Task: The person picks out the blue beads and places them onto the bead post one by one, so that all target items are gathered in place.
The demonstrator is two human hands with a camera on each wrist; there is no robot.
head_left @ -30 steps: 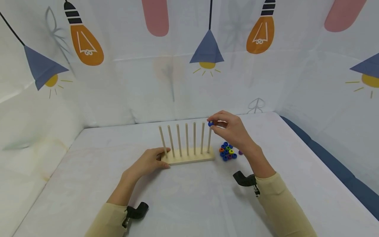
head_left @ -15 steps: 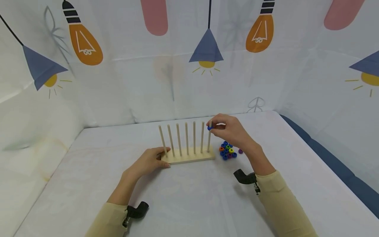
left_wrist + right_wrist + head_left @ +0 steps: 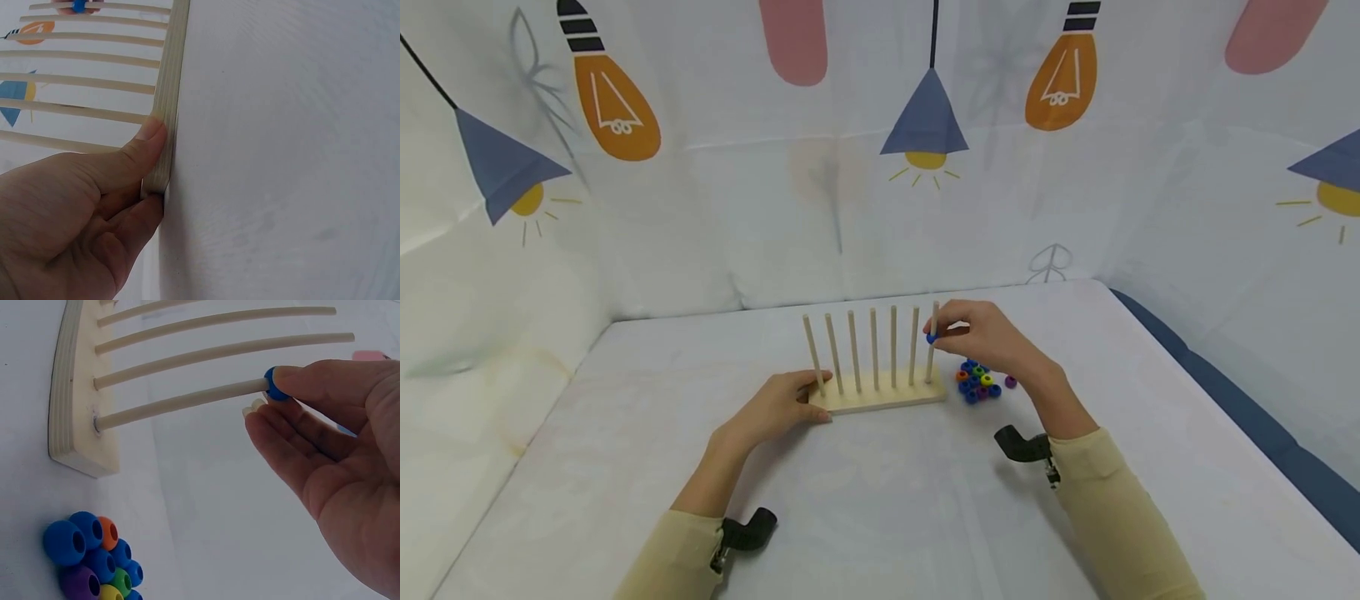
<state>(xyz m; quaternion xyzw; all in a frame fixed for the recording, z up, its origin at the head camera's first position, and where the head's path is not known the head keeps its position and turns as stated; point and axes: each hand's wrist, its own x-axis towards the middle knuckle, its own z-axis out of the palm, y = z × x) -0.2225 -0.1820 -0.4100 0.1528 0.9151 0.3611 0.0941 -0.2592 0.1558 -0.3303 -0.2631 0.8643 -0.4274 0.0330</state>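
A wooden peg rack [image 3: 880, 402] with several upright pegs stands on the white table. My left hand [image 3: 786, 402] grips its left end; in the left wrist view the thumb lies along the base [image 3: 167, 94] and the fingers curl at its end. My right hand [image 3: 981, 333] pinches a blue bead [image 3: 275, 384] between thumb and fingers. That bead is threaded on the rightmost peg [image 3: 181, 406], partway down, with the peg's tip showing above it in the head view. The remaining pegs carry no beads.
Just right of the rack lies a cluster of loose beads [image 3: 973, 385], mostly blue, with orange, green, yellow and purple ones. One purple bead [image 3: 1011, 382] sits slightly apart. A white printed curtain [image 3: 715, 208] hangs behind the table [image 3: 880, 517].
My right hand has lowered the blue bead from the top of the rightmost peg to partway down it. The left hand keeps its grip on the rack.
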